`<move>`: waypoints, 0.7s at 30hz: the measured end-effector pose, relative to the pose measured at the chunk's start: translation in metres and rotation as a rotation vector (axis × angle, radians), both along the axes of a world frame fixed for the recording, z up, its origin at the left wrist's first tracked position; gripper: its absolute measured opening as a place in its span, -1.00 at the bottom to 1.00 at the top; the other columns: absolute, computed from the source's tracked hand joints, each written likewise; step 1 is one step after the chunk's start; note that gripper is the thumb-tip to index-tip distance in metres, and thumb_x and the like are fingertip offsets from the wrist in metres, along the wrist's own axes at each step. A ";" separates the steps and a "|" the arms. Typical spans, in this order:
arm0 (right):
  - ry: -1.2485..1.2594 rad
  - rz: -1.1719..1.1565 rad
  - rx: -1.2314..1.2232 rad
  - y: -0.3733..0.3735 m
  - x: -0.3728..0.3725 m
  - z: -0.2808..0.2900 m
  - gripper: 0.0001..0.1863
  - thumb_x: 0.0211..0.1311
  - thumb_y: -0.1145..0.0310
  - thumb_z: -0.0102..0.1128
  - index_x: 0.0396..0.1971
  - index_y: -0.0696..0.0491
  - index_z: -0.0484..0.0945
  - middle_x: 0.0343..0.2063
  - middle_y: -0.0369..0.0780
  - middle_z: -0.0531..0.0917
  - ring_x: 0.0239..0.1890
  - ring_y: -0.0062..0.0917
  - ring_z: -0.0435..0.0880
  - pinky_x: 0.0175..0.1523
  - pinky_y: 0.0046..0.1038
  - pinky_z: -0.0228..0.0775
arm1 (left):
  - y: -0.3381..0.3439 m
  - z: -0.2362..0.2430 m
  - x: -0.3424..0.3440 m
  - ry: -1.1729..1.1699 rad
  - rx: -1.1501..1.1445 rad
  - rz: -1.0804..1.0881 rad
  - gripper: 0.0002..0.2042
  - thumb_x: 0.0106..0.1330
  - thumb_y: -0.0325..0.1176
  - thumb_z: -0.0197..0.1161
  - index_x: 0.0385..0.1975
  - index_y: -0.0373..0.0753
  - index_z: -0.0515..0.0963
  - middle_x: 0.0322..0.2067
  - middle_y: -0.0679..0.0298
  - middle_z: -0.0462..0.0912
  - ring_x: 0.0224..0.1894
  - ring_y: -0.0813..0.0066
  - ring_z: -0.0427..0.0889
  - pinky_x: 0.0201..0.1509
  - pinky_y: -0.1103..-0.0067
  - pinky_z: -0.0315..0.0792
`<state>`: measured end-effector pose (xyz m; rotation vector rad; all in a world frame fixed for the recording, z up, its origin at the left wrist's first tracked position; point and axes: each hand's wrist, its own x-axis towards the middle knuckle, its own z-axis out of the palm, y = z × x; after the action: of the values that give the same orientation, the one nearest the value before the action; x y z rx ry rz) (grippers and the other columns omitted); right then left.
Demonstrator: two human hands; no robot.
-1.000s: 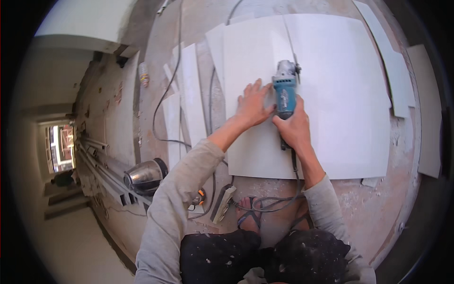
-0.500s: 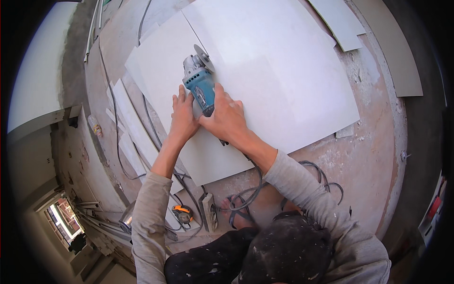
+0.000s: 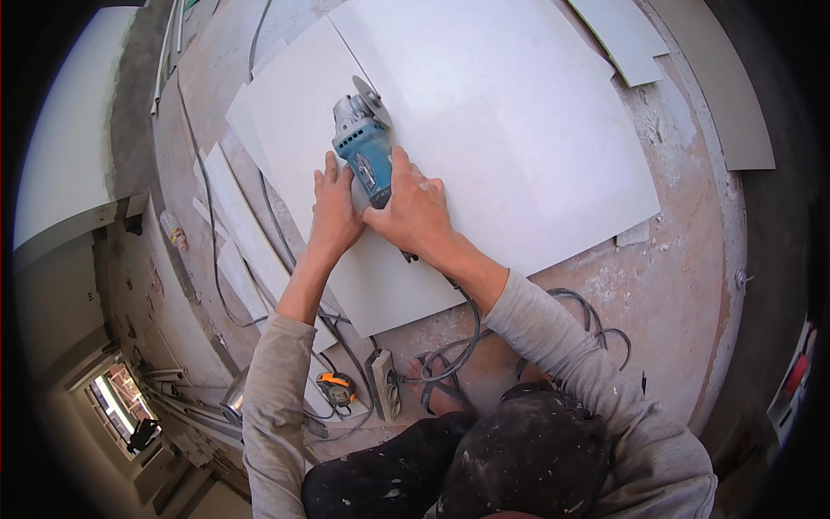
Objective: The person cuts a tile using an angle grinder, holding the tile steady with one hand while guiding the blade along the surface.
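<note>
My right hand (image 3: 413,208) is closed round the rear of a blue angle grinder (image 3: 361,143) with a silver head and a thin disc. The grinder rests over a large white board (image 3: 536,138), its disc beside a thin straight line or seam running toward the far edge. My left hand (image 3: 337,208) lies just left of the grinder, fingers stretched out on the board, close against the tool's side; whether they press on it I cannot tell. A black cord (image 3: 474,316) runs from under my right hand down toward my feet.
White offcut strips (image 3: 246,216), loose cables and a small bottle (image 3: 175,230) lie at left. An orange-black tape measure (image 3: 335,387) and a power strip (image 3: 385,385) are near my sandalled feet. More panels (image 3: 618,43) lie at upper right; long lengths of material run toward a bright opening.
Since one second ago the view has turned, so board and grinder appear tilted leftward, and my left hand has come closer along the grinder. Over the last half second little has moved.
</note>
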<state>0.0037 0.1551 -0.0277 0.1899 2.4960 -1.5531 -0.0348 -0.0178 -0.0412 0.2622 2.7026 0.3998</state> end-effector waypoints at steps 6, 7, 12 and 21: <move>-0.001 0.004 -0.004 0.001 0.001 0.001 -0.07 -0.09 0.25 0.43 0.28 0.33 0.20 -0.05 0.09 0.66 0.04 -0.08 0.67 0.13 -0.06 0.36 | 0.001 0.001 0.001 0.001 -0.003 0.011 -0.17 0.13 -0.39 0.46 0.45 -0.17 0.24 0.57 -0.11 -0.15 0.53 -0.49 -0.10 0.38 -0.27 0.21; 0.003 0.001 -0.001 0.001 0.001 0.000 -0.07 -0.08 0.24 0.44 0.29 0.33 0.20 -0.05 0.09 0.66 0.04 -0.08 0.67 0.13 -0.06 0.36 | 0.001 0.001 0.001 0.002 -0.005 0.010 -0.17 0.13 -0.40 0.46 0.46 -0.18 0.24 0.57 -0.11 -0.15 0.53 -0.48 -0.10 0.38 -0.26 0.21; 0.028 -0.014 -0.007 -0.001 0.001 -0.003 -0.08 -0.08 0.25 0.43 0.28 0.34 0.21 -0.04 0.09 0.65 0.04 -0.08 0.67 0.14 -0.06 0.37 | 0.003 0.005 0.001 -0.007 0.005 0.022 -0.17 0.13 -0.40 0.46 0.46 -0.18 0.24 0.58 -0.11 -0.16 0.53 -0.47 -0.10 0.38 -0.27 0.21; 0.021 -0.007 -0.018 0.000 0.000 -0.004 -0.11 -0.09 0.27 0.41 0.24 0.35 0.24 -0.03 0.11 0.64 0.04 -0.06 0.66 0.13 -0.06 0.37 | 0.002 0.004 0.002 0.017 -0.011 0.013 -0.17 0.11 -0.41 0.47 0.45 -0.20 0.25 0.57 -0.13 -0.11 0.52 -0.49 -0.07 0.47 -0.13 0.18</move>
<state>0.0041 0.1550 -0.0312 0.1805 2.4994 -1.5875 -0.0331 -0.0154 -0.0373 0.2468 2.7240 0.3878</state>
